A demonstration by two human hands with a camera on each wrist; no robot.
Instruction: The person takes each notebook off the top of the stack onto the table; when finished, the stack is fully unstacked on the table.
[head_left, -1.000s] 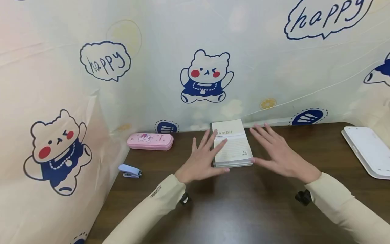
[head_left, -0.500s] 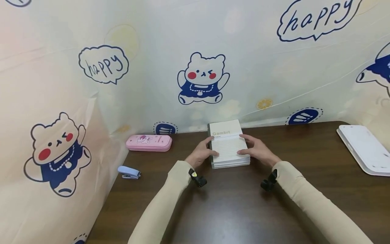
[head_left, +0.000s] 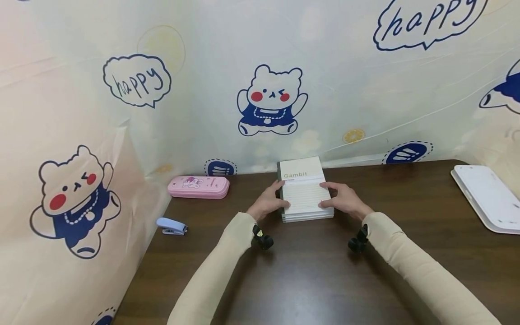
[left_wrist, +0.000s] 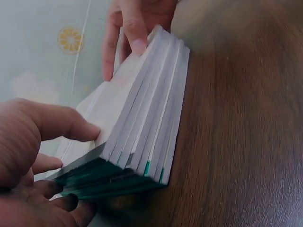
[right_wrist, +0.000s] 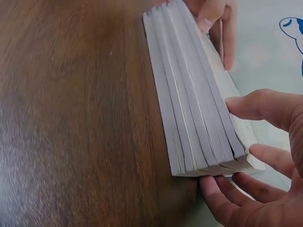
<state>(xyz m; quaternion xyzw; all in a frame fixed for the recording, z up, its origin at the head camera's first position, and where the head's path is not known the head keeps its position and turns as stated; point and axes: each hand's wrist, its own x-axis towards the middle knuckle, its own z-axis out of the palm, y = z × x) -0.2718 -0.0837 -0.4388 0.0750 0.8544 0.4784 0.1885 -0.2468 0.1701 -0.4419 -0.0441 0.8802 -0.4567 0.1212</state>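
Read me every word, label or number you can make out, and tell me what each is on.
"Gambit": on the top notebook.
"happy": in the left speech bubble on the wall sheet.
"happy": in the upper right speech bubble, cut off by the picture's top edge.
Too small to read: the line under "Gambit", the lettering on the pink case, and the dark marks on the white board.

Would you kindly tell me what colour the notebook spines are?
The spines are dark green, showing best in the left wrist view.
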